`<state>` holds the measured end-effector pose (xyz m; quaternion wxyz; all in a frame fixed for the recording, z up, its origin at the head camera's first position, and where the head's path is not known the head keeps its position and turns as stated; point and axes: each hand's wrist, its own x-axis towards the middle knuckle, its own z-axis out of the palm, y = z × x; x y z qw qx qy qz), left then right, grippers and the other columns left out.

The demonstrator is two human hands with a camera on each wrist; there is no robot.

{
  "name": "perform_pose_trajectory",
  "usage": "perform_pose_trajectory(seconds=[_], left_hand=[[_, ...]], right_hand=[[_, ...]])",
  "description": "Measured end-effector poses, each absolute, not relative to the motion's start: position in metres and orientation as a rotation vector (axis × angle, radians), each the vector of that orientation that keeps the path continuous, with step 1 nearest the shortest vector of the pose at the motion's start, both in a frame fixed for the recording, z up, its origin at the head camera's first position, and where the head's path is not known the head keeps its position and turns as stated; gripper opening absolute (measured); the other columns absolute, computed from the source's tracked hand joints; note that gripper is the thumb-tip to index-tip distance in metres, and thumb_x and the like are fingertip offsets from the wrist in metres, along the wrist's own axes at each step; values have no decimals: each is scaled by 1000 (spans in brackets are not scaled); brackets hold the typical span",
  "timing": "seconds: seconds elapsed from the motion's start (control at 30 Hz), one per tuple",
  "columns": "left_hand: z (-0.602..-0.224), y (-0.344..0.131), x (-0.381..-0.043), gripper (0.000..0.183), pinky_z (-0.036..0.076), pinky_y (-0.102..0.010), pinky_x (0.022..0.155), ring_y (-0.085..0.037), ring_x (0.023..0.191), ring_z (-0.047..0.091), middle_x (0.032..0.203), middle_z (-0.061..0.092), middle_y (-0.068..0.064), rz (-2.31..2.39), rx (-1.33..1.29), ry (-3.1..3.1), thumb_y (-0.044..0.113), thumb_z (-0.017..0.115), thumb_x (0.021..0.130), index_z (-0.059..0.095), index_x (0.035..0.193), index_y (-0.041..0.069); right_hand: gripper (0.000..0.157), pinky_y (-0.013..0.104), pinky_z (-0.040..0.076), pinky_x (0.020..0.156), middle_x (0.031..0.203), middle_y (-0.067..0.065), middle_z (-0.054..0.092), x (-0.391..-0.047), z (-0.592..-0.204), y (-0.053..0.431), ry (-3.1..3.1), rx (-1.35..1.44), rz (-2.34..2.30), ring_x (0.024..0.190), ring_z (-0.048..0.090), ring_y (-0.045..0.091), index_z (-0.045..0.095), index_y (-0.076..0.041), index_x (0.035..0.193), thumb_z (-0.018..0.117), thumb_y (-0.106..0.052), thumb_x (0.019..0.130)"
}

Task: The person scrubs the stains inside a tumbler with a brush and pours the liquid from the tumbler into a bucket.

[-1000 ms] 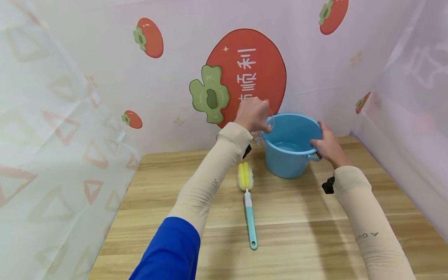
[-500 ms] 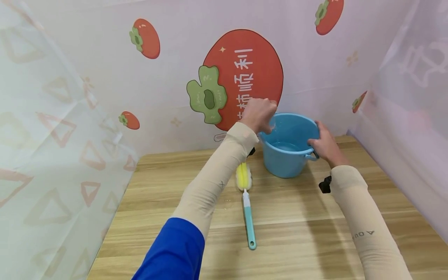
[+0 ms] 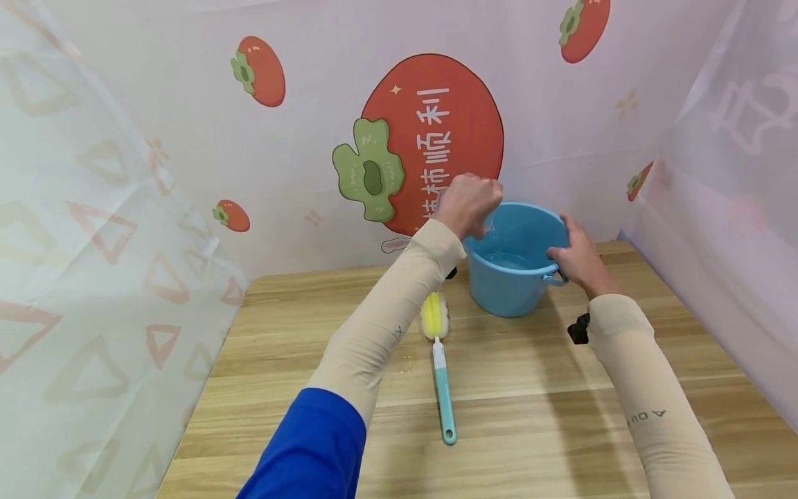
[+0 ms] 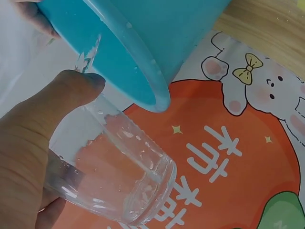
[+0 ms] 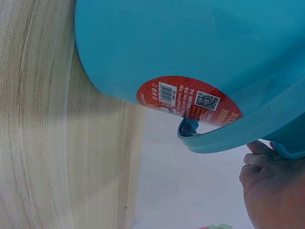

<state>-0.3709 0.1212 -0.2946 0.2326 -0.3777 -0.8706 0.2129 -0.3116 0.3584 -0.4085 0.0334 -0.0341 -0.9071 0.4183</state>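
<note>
My left hand [image 3: 467,206] grips a clear drinking glass [image 4: 128,167], thumb on one side and fingers on the other. Beside the rim of a light blue plastic bucket [image 3: 506,287], the glass is tipped with its mouth towards the opening. In the left wrist view a thin stream of water [image 4: 89,57] runs from it into the bucket. Most of the glass is hidden by the hand in the head view. On the bucket's right side, my right hand [image 3: 584,260] holds the rim near the handle, thumb inside. A red label [image 5: 188,100] shows on the bucket's wall.
A long-handled sponge brush [image 3: 442,388] with a yellow and white head lies on the wooden table [image 3: 299,360], left of the bucket. Small wet spots show near it. A persimmon-printed curtain [image 3: 299,152] hangs behind and along both sides.
My left hand has shifted slightly right and turned further, tipping the glass more over the bucket rim. My right hand keeps its hold, and the brush has stayed put.
</note>
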Motion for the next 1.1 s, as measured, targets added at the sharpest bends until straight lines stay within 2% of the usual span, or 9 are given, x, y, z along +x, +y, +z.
perform_pose_trajectory(seconds=[0.2, 0.4, 0.57, 0.73, 0.87, 1.0, 1.1], left_hand=[[-295, 123, -369, 56, 59, -35, 101, -20, 106, 77, 119, 80, -2, 627, -1067, -2346, 50, 83, 87, 71, 128, 14], [-300, 125, -366, 45, 56, -38, 105, -24, 115, 76, 124, 78, -6, 780, -1078, -2201, 38, 77, 97, 70, 131, 11], [-309, 125, -364, 33, 55, -38, 105, -24, 114, 77, 123, 79, -8, 951, -1042, -1983, 24, 67, 105, 69, 133, 7], [-320, 125, -363, 34, 55, -40, 106, -24, 114, 76, 129, 77, -10, 1085, -999, -1779, 17, 64, 106, 66, 138, 6], [-327, 123, -362, 38, 53, -42, 108, -27, 120, 74, 135, 74, -11, 1097, -1010, -1734, 17, 66, 105, 64, 141, 7], [-323, 120, -361, 35, 51, -41, 110, -26, 122, 73, 135, 74, -10, 983, -1005, -1833, 18, 63, 107, 65, 140, 7], [-313, 115, -360, 40, 50, -38, 111, -23, 125, 71, 134, 74, -7, 790, -983, -2039, 29, 67, 105, 64, 139, 9]], right_hand=[[88, 80, 28, 115, 173, 32, 11, -311, -408, 357, -2784, -108, 1306, 152, 26, 60, -3, -8, 170, 51, -12, 101], [87, 80, 28, 115, 173, 32, 11, -310, -408, 356, -2785, -114, 1305, 152, 26, 60, -3, -8, 170, 51, -11, 101], [87, 80, 27, 116, 173, 32, 12, -309, -409, 355, -2783, -115, 1301, 152, 25, 60, -2, -7, 169, 51, -11, 100], [87, 80, 27, 115, 173, 32, 11, -308, -411, 354, -2777, -115, 1319, 152, 25, 60, -3, -8, 170, 50, -11, 101], [86, 80, 27, 116, 173, 32, 10, -307, -412, 354, -2770, -114, 1325, 153, 24, 60, -3, -8, 170, 50, -11, 101], [87, 80, 26, 116, 174, 31, 10, -309, -411, 355, -2761, -119, 1327, 153, 24, 60, -3, -9, 170, 50, -11, 101], [87, 80, 26, 117, 174, 31, 10, -310, -410, 356, -2749, -116, 1332, 154, 24, 60, -2, -9, 170, 50, -10, 100]])
